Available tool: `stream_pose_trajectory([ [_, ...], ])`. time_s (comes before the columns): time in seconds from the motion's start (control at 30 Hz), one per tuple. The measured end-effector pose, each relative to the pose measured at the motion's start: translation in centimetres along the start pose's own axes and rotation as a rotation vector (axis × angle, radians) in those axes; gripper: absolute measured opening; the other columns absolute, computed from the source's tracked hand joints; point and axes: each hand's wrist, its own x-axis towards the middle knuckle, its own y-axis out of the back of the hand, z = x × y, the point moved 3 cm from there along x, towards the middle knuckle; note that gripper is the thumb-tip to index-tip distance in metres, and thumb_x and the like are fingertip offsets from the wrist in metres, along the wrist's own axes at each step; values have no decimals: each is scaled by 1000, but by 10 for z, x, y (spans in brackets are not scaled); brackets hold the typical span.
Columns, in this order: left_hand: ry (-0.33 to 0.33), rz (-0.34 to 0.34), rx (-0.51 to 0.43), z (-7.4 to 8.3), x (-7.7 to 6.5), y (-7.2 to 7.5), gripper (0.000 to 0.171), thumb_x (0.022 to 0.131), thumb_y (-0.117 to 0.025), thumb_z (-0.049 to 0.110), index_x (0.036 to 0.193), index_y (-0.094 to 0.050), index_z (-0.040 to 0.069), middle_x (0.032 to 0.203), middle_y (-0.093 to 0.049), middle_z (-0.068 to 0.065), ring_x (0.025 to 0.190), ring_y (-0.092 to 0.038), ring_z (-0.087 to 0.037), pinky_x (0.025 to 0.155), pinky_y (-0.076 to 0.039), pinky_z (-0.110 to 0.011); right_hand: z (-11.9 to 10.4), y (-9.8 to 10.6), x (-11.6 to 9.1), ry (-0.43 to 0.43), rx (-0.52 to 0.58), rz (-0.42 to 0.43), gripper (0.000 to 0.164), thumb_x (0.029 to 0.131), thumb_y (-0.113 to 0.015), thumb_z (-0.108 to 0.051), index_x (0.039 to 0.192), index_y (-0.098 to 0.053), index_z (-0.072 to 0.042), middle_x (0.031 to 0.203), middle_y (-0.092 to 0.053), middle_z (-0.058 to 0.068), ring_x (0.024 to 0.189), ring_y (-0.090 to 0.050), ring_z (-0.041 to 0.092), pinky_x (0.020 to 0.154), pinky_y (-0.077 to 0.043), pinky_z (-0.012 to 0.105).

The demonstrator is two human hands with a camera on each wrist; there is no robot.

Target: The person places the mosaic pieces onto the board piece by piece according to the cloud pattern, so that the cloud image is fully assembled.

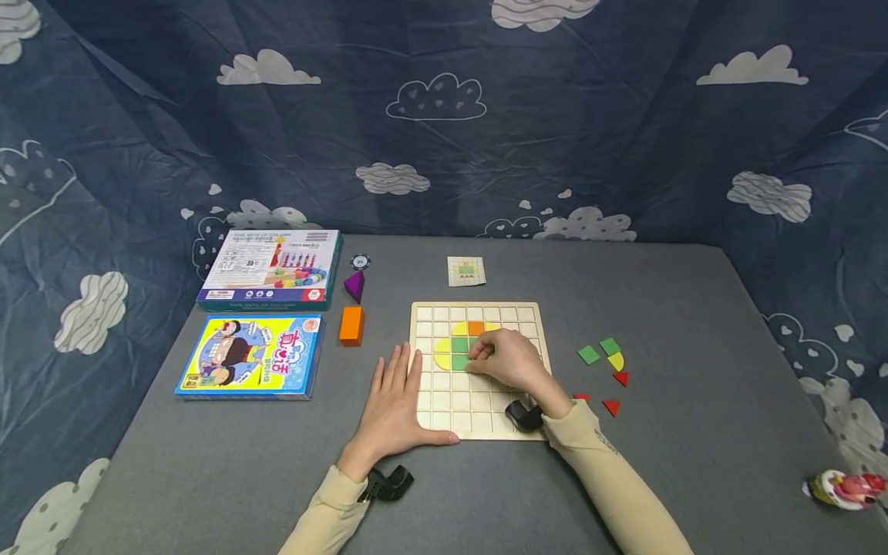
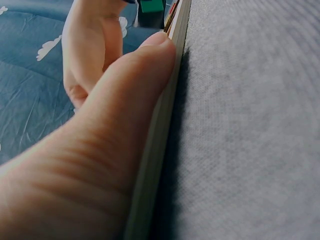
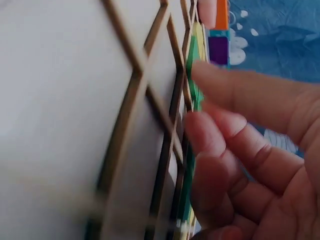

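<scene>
Tile-placing, I reckon. Left hand (image 1: 390, 416) spread at the board's (image 1: 442, 401) near-left corner; right hand (image 1: 509, 360) at the green tiles (image 1: 459, 346), can't tell if pinching. Next probably needs careful seating.

a staged tabletop set, shown by the cloud-printed blue cloth (image 1: 590, 146) hung around a plain grey table (image 1: 694, 347).

Grid board (image 1: 442, 401): lies central on the table (image 1: 694, 331), tiles (image 1: 460, 344) set in its cells. Card (image 1: 466, 271): behind the board. Rear box (image 1: 267, 266), front box (image 1: 246, 358): left. Chip (image 1: 360, 262), prism (image 1: 354, 286), block (image 1: 351, 326): in file, back to front, right of the boxes. Loose tiles (image 1: 589, 354): right of the board. Figurine (image 1: 848, 490): far right, nearer the front. Curtain (image 1: 444, 46): behind the table.
</scene>
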Motion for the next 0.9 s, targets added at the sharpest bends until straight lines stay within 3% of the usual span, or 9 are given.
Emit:
stream_pose_trajectory([
  [0.1, 2, -3, -10, 0, 0, 0, 134, 58, -62, 83, 150, -15, -3, 155, -8, -23, 142, -3, -34, 111, -2, -51, 11, 10, -6, -4, 64, 10, 14, 74, -82, -21, 76, -70, -14, 67, -60, -6, 59, -53, 12, 58, -42, 30],
  [0.23, -7, 13, -22, 0, 0, 0, 134, 58, -64, 82, 149, -17, -4, 154, -9, -24, 142, -4, -35, 111, -4, -52, 31, 33, -17, -5, 97, 99, 15, 75, -81, -19, 80, -70, -10, 68, -61, -3, 55, -52, 14, 52, -40, 29],
  [0.47, -15, 21, -26, -1, -1, 0, 134, 58, -65, 81, 149, -17, -3, 154, -9, -24, 142, -5, -35, 111, -4, -52, 72, 75, -37, -110, -30, 260, 23, 78, -79, -27, 84, -70, -6, 67, -60, -1, 55, -49, 16, 50, -36, 30],
  [0.67, -6, 13, -24, -1, 0, 1, 134, 57, -66, 81, 150, -16, -3, 155, -8, -23, 142, -4, -34, 111, -3, -52, 96, 96, -52, -201, -102, 277, 36, 77, -78, -39, 90, -69, -6, 71, -61, 1, 57, -49, 17, 51, -36, 31],
  [0.9, 8, -11, -23, 0, 0, 0, 134, 57, -64, 82, 150, -14, -1, 155, -6, -21, 143, -1, -33, 112, 0, -50, 111, 103, -59, -294, -154, 234, 41, 77, -77, -40, 96, -68, -4, 73, -59, 2, 57, -48, 18, 47, -34, 31],
])
